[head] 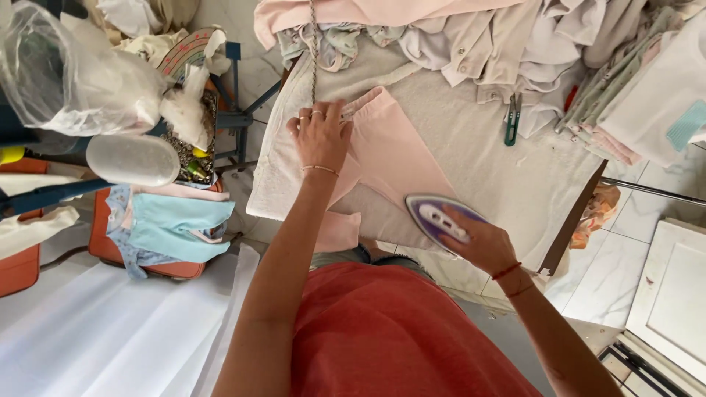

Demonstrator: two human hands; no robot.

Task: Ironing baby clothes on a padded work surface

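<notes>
Iron (440, 218) near table edge (572, 220), seemingly.

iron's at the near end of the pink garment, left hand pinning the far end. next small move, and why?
Probably slide the iron away from the body along the pink garment, toward the left hand. The right hand holds the iron at the garment's near edge, so most of the cloth lies ahead of it, and the left hand is pressed flat on the far end, which looks like it keeps the fabric in place.

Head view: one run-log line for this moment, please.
left hand: flat on pink garment | right hand: grips iron | iron on garment | scissors apart
</notes>
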